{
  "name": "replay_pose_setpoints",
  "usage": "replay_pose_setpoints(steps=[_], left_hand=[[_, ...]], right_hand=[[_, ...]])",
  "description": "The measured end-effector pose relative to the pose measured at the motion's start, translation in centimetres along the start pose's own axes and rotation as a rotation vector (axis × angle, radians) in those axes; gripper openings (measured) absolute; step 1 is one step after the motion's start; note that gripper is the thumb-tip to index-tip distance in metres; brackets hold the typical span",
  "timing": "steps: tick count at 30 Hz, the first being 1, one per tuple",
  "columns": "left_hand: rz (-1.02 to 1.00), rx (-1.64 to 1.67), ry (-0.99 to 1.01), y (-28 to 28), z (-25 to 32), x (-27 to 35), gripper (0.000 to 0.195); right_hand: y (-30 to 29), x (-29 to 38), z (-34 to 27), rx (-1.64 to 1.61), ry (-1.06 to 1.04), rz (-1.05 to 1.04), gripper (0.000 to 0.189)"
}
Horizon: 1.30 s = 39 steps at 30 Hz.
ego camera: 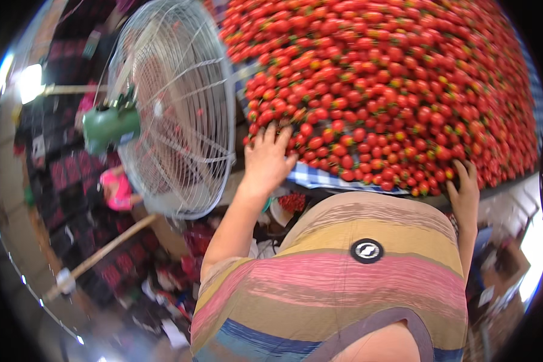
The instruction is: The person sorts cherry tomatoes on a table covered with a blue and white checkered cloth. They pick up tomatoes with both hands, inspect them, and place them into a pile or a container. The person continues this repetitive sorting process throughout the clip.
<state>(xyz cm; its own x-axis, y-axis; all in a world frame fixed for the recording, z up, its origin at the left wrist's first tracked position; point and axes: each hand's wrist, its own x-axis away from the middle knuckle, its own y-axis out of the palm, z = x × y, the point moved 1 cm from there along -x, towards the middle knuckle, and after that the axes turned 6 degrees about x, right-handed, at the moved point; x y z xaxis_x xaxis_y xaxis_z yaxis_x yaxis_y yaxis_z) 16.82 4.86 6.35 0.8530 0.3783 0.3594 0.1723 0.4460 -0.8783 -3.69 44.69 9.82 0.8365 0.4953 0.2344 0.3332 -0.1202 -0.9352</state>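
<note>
A broad heap of small red cherry tomatoes, several with green stem tops, spreads before me on a blue-and-white checked cloth. My left hand rests palm down at the heap's near left edge. Its fingers are apart, with the tips among the tomatoes, and I see nothing held. At the near right edge, my right hand reaches down beside the tomatoes with its fingers spread. Its fingertips touch the fruit; what lies under them is partly hidden.
A large wire-caged fan with a green motor stands close on the left. Beyond it are dark crates of red produce and a person in a pink top. Below the table edge, a container holds more tomatoes.
</note>
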Motion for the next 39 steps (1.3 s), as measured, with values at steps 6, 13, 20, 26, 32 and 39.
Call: replay_pose_setpoints(steps=[6, 13, 20, 26, 32, 39], left_hand=[[0.269, 0.104, 0.139, 0.4, 1.8, 0.1, 0.053], [0.53, 0.128, 0.424, 0.1, 10.3, -7.8, 0.045], [0.329, 0.146, 0.02, 0.6, 0.9, -8.3, 0.033], [0.133, 0.61, 0.453, -3.0, 8.0, -6.4, 0.045], [0.532, 0.097, 0.308, 1.8, 3.3, -14.0, 0.05], [0.405, -0.079, -0.157, 0.2, -3.2, -10.0, 0.044]], right_hand=[[-1.4, -1.4, 1.1, -0.113, -0.046, -0.1, 0.029], [-2.7, -3.0, 0.2, -0.213, -0.165, 0.125, 0.029], [0.6, -3.2, -5.5, -1.548, 0.423, -0.164, 0.04], [6.3, -6.8, -14.1, -1.994, 0.482, -0.793, 0.045], [8.5, -9.7, -13.8, -2.171, 0.388, -0.959, 0.034], [8.3, -11.6, -10.9, -2.233, 0.323, -0.761, 0.034]])
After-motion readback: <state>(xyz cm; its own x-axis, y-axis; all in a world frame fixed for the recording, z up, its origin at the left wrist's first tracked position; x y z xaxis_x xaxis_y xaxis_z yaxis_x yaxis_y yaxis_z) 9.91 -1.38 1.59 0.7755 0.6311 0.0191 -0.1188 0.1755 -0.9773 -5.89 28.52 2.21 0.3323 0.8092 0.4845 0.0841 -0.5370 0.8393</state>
